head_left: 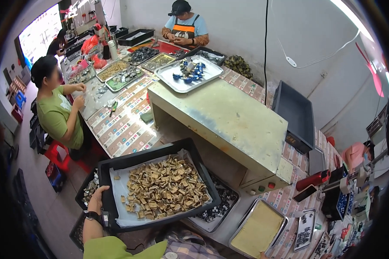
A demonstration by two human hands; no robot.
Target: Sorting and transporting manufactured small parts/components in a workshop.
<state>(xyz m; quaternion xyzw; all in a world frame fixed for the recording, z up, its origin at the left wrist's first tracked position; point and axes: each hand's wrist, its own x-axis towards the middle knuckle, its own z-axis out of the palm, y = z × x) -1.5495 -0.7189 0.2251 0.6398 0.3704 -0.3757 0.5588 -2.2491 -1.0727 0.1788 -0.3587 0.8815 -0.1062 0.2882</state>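
Note:
A black plastic tray (157, 146) slants in front of me, lined with a white sheet (119, 190). Heaped on the sheet are many small brass-coloured parts (166, 185), blocky in shape. At the tray's left wall, my left hand (98, 196) is closed round the edge, with a dark band on its wrist. My right hand does not show, so I cannot tell what it does. Under the tray's right side, a metal tray (229, 203) of dark and silver parts is partly covered.
A cream metal machine housing (220, 116) stands beyond my tray, topped by a white tray (188, 88) with blue pieces. One person in green (58, 112) sits left; another (186, 32) works at the back. A yellow-lined tray (257, 228) lies right; plaid cloth (190, 246) shows below.

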